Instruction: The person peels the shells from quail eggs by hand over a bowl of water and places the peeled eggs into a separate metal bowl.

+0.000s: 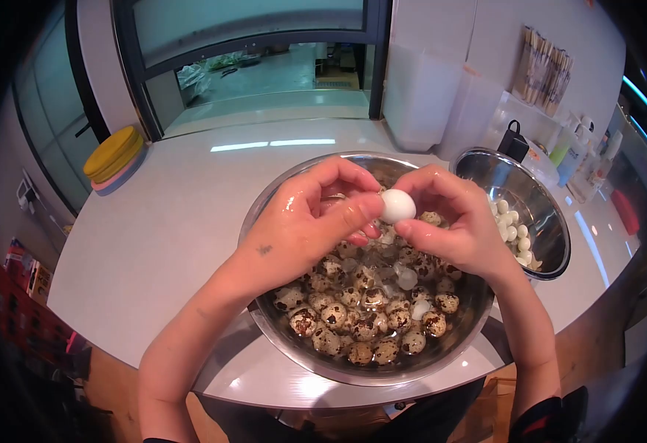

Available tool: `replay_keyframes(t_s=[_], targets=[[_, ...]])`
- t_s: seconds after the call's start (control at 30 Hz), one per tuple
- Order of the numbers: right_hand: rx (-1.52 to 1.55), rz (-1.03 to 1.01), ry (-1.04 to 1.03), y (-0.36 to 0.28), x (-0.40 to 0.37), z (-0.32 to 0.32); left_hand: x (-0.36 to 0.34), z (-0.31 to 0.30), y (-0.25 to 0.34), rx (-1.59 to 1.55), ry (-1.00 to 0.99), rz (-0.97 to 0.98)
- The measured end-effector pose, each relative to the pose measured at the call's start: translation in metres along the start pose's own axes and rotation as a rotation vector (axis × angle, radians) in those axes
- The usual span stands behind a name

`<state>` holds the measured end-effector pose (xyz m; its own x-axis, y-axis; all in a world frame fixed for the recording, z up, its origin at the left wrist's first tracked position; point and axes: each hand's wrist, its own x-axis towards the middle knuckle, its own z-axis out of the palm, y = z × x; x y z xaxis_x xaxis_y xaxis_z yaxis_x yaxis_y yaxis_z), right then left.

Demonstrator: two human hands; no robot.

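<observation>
A peeled white quail egg [397,206] is held above a large steel bowl [294,363]. My right hand [453,218] pinches it between thumb and fingers from the right. From the left, the thumb and fingers of my left hand [312,214] close against the same egg; both hands look wet. Below them, the bowl holds many speckled quail eggs [364,328] in water, with ice pieces [405,277] among them. To the right, a smaller steel bowl [556,251] contains several peeled quail eggs [512,230].
Yellow round items [114,155] are stacked at the table's left edge. Behind the bowls stand white plastic bins [423,100]. Pump bottles [578,151] and a black item [513,142] line the right side. A partly raised window [264,74] opens at the back.
</observation>
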<state>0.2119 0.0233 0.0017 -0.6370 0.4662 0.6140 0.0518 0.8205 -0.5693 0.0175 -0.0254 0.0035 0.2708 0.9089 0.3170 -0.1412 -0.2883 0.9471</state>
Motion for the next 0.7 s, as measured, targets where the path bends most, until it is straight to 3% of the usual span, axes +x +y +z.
replay_keyframes(t_s=[0.07,0.17,0.23,0.57,0.7], targets=[[0.495,0.319,0.081,-0.005,0.001,-0.003,0.002,-0.008,0.001,-0.025,-0.003,-0.036],[0.65,0.45,-0.07,-0.002,0.003,-0.015,0.004,-0.012,-0.001,0.04,0.011,-0.065],[0.645,0.467,-0.092,-0.003,0.002,-0.016,0.003,-0.013,-0.004,0.235,-0.041,-0.085],[1.27,0.303,-0.183,0.014,0.002,-0.022,0.0,-0.007,-0.001,0.248,-0.03,-0.141],[1.091,0.356,-0.187,0.004,-0.004,-0.022,0.0,-0.008,-0.002,0.258,-0.043,-0.135]])
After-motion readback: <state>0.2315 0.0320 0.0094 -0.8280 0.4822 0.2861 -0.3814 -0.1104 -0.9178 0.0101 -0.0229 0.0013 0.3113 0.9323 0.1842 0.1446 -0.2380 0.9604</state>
